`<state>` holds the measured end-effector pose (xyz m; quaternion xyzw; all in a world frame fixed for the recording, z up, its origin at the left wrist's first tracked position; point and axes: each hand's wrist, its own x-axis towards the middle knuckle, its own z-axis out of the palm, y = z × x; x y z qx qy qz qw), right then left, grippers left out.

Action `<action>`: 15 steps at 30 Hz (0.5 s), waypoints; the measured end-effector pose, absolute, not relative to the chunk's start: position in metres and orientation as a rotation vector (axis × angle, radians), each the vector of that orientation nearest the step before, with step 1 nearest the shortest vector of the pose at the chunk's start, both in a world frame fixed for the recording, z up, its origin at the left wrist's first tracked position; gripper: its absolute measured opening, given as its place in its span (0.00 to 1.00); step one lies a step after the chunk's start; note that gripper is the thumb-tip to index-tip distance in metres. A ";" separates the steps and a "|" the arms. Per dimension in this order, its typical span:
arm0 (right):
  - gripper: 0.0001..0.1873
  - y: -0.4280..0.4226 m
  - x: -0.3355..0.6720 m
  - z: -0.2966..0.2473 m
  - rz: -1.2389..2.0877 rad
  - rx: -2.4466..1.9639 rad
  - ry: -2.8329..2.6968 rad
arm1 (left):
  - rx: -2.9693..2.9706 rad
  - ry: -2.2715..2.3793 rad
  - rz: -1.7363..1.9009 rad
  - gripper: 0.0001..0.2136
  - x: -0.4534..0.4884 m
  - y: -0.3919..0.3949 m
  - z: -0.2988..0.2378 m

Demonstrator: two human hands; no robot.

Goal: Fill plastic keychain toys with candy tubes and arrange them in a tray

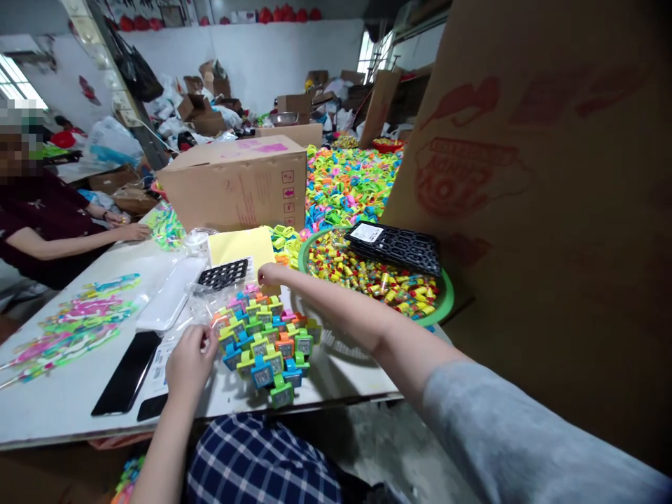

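My left hand (190, 362) rests at the near left edge of a pile of small coloured toy watch cases (265, 336) on the white table (63, 392). Its fingers are curled and pinch something small that I cannot make out. My right hand (270, 274) reaches over the far side of the pile, fingers closed, beside a yellow sheet (239, 246) and a black plastic grid (224, 274). What the right hand holds is hidden.
A green bowl (446, 297) of small coloured parts carries a black tray (396, 246). A cardboard box (236, 182) stands behind, and a tall cardboard wall (551, 196) on the right. Two dark phones (127, 381) lie near the left. Another person's arm (78, 241) rests at far left.
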<state>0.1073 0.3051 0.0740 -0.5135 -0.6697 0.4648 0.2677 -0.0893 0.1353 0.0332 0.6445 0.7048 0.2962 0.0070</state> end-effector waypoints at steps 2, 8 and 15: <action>0.13 0.308 0.109 0.074 1.230 -1.362 -1.935 | 2.101 2.125 1.006 0.10 -0.087 0.141 0.036; 0.18 0.289 0.092 0.079 0.801 -0.740 -2.664 | 2.031 2.168 0.919 0.11 -0.080 0.158 0.042; 0.08 0.267 0.059 0.073 0.052 -0.741 -2.756 | 2.056 1.902 1.129 0.10 -0.083 0.152 0.037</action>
